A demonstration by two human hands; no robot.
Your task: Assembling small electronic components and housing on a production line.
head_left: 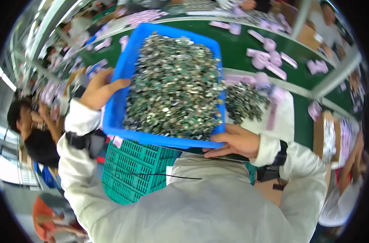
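A blue plastic bin (115, 95) is in front of me, tilted a little and heaped with many small green-and-silver circuit boards (174, 87). At its left side, my left hand (100, 89) grips the wall, the thumb over the rim. My right hand (236, 141) holds the near right corner, thumb on the rim and fingers underneath. To the right of the bin, a loose pile of the same small boards (246, 103) lies on a white sheet (285, 117). The fingers of my left hand are partly hidden behind the bin.
Lilac plastic handheld parts (268, 60) are scattered over the green conveyor belt (233, 50) beyond the bin. Teal crates (130, 170) stand below at the left. An open cardboard box (327, 137) sits at the right, and a metal post (338, 73) rises there. Other people work on both sides.
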